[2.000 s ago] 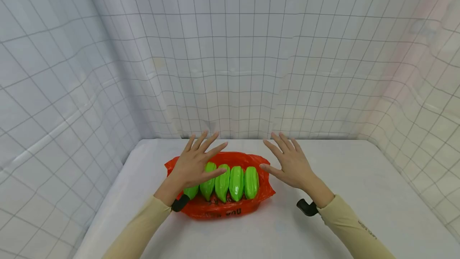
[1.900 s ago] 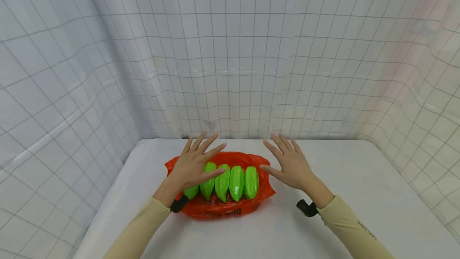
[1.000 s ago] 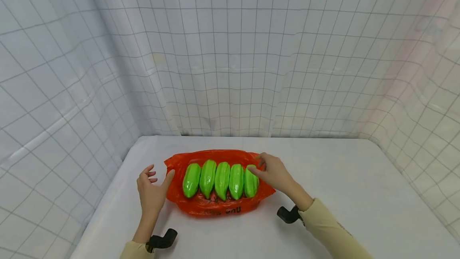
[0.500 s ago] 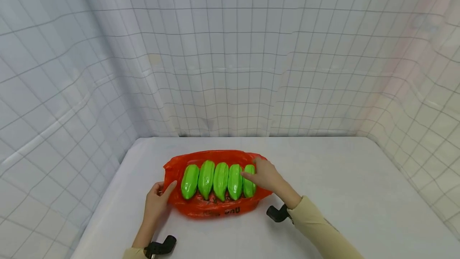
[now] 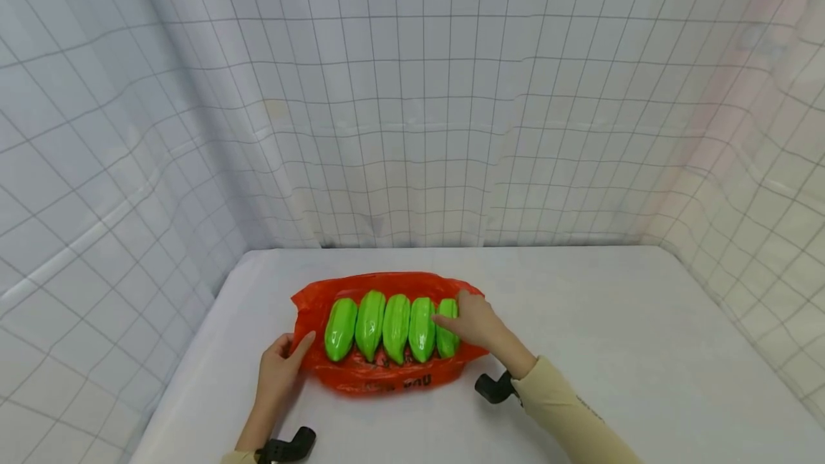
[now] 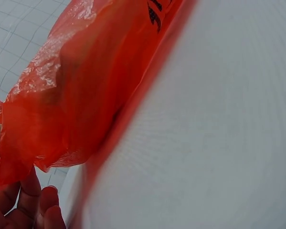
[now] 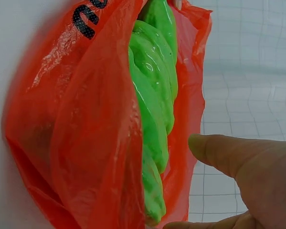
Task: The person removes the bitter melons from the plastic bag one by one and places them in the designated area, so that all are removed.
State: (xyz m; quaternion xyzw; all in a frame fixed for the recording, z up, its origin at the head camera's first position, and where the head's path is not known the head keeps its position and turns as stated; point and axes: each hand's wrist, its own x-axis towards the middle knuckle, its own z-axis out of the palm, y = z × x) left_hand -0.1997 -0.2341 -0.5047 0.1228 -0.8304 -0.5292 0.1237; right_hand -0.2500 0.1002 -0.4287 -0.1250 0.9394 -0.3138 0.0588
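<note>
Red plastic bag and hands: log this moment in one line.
left hand: pinches red plastic bag at left end; right hand: over right end; inside: five green ridged fruits

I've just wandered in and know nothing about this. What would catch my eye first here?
Probably the five glossy green fruit-like pieces, lined up side by side in an open red plastic bag on the white table. Next, the two hands at its ends: the left hand pinches the bag's left edge, while the right hand is over the row's right end.
</note>
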